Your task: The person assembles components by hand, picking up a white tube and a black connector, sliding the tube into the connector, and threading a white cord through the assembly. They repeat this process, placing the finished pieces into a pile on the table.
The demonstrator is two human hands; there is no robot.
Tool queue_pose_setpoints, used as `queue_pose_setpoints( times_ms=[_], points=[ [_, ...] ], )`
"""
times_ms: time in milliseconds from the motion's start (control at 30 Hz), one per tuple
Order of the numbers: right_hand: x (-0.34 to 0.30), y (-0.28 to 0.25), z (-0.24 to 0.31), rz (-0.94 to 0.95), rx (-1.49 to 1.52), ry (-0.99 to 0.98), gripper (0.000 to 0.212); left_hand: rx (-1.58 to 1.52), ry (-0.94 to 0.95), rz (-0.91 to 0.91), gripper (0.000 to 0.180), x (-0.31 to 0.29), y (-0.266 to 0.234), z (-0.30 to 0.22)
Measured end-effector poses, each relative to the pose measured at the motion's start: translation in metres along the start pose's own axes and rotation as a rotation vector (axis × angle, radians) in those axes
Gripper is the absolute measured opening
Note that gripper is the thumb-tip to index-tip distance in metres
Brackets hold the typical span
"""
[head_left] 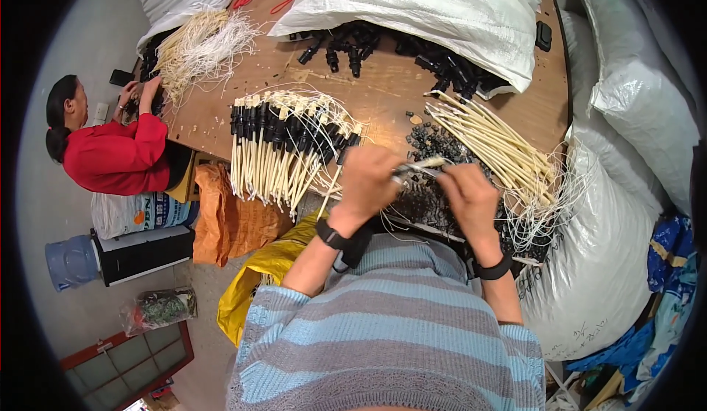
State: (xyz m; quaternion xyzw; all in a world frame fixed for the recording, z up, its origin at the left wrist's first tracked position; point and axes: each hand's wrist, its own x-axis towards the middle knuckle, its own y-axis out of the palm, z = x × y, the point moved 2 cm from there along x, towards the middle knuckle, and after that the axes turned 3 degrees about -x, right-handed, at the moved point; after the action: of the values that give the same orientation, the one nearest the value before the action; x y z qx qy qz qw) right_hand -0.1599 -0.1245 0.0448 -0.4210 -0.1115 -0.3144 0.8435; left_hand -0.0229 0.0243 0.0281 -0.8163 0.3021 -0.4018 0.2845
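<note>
In front of my body, my left hand (364,184) is closed around a thin cream-coloured rod (332,191), whose lower end sticks out below the fist. My right hand (470,194) is close beside it, fingers pinched on a white cord (426,168) that stretches between the two hands. Motion blurs the fingertips and the short cream end there. Left of my hands stands a dense row of cream rods (266,162) with black fittings (280,128) and pale tops. Small black plastic pieces (434,141) are heaped behind my right hand.
To the right lies a bundle of cream rods (495,143) with tangled white strings (543,218). A white woven sack (412,2) spills black connectors (355,56) at the table's back. A person in red (121,149) works at the left. Full white sacks (589,278) crowd the right side.
</note>
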Motion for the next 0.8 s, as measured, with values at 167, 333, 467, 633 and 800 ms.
queue_pose_setpoints(
  times_ms=[167, 333, 467, 633, 800],
  points=[
    [0.009, -0.02, -0.004, 0.114, -0.057, 0.036, 0.018, 0.536, -0.248, -0.198, 0.035, -0.005, -0.045, 0.036],
    [-0.021, 0.018, 0.012, 0.448, 0.089, -0.216, 0.029, 0.096, -0.149, -0.026, 0.046, 0.032, -0.004, 0.02],
    [-0.025, 0.009, 0.001, 0.51, -0.079, -0.046, 0.023, -0.222, 0.015, 0.123, 0.048, 0.101, 0.041, 0.016],
    [-0.03, -0.002, 0.0, 0.453, -0.088, 0.01, 0.02, 0.052, -0.038, 0.231, 0.058, 0.173, 0.098, 0.062],
    [-0.036, -0.019, -0.019, 0.354, -0.01, 0.124, 0.019, -0.09, -0.084, 0.314, 0.063, 0.148, 0.093, 0.089]
  ],
)
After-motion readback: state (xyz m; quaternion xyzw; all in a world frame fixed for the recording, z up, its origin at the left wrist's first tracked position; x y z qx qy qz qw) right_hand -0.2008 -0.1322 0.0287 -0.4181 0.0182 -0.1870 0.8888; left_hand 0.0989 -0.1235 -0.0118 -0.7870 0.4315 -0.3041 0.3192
